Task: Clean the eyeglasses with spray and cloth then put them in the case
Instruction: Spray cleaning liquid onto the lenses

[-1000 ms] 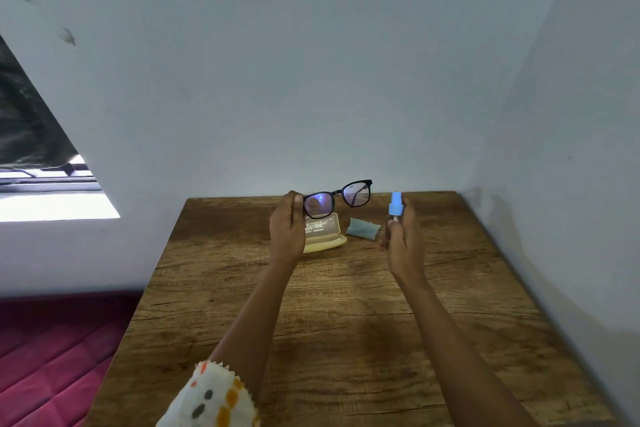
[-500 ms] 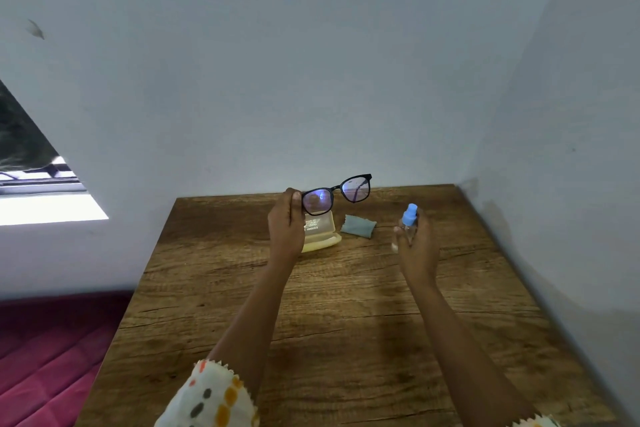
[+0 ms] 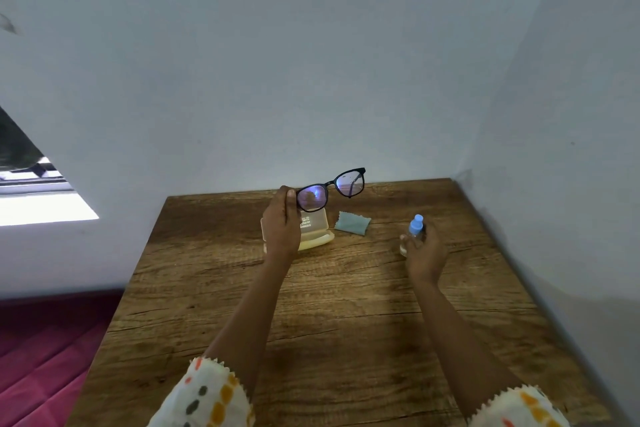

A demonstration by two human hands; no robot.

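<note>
1. Eyeglasses (image 3: 312, 198): black frame, held in the air above the far middle of the table (image 3: 346, 305), lenses facing the person. The frame tilts, with its right end higher than its left.
2. Left hand (image 3: 281, 222): fingers and thumb pinch the left end of the frame. The hand hangs directly in front of the case and hides its left part.
3. Case (image 3: 317, 230): pale yellow, lying open on the table beneath the eyeglasses, lid raised. Nothing shows inside the visible part.
4. Cloth (image 3: 352, 222): grey-blue, lying flat on the table just right of the case. Neither hand touches it.
5. Spray bottle (image 3: 414, 229): clear body, blue cap, upright, well right of the eyeglasses.
6. Right hand (image 3: 426, 250): fingers curled round the bottle, low over the table. Contact between bottle base and table cannot be determined.
7. Status, by judgement:
   - Spraying: under way or just finished, since the nozzle is well away from the lenses. Lens wetness cannot be determined.
   - Wiping: not started.
   - Stowing: not started.
8. Remaining: release the bottle, take up the cloth, wipe both lenses, lay the eyeglasses in the case.
</note>
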